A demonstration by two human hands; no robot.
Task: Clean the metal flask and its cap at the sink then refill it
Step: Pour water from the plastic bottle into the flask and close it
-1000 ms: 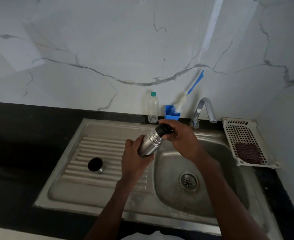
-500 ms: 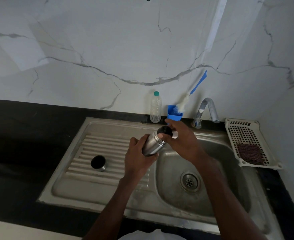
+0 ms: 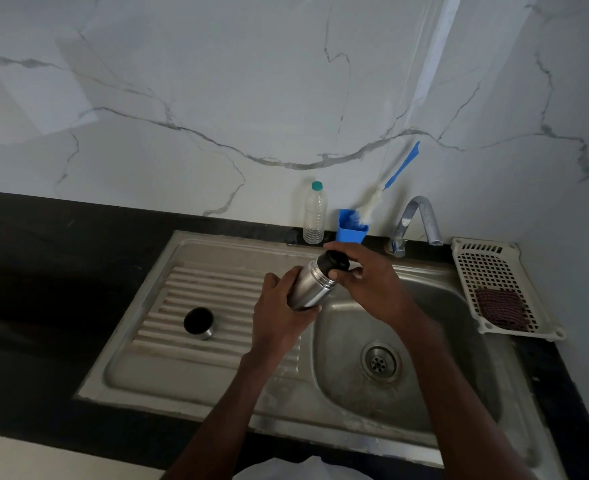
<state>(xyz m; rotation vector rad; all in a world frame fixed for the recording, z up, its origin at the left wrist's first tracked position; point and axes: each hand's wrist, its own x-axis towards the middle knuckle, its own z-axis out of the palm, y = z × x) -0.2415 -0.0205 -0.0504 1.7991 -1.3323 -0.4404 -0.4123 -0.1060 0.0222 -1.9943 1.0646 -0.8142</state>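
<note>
A steel flask (image 3: 312, 285) is held tilted above the sink's left basin edge, its top pointing up and to the right. My left hand (image 3: 281, 313) grips its lower body. My right hand (image 3: 369, 282) has fingers and thumb curled round the black stopper (image 3: 336, 262) on the flask's mouth. The flask's metal cup cap (image 3: 198, 322), black inside, stands mouth up on the ribbed drainboard (image 3: 196, 289), left of both hands.
The steel sink (image 3: 435, 375) has a drain (image 3: 379, 362) in its basin and a tap (image 3: 416, 220) behind. A clear plastic bottle (image 3: 314, 214) and a blue holder (image 3: 351, 227) with a bottle brush (image 3: 386, 187) stand at the wall. A white basket (image 3: 493, 268) holding a dark scrubber (image 3: 502, 308) sits right.
The hands and flask hold almost the same pose; the view has shifted slightly, and my right hand's fingers have turned a little on the stopper.
</note>
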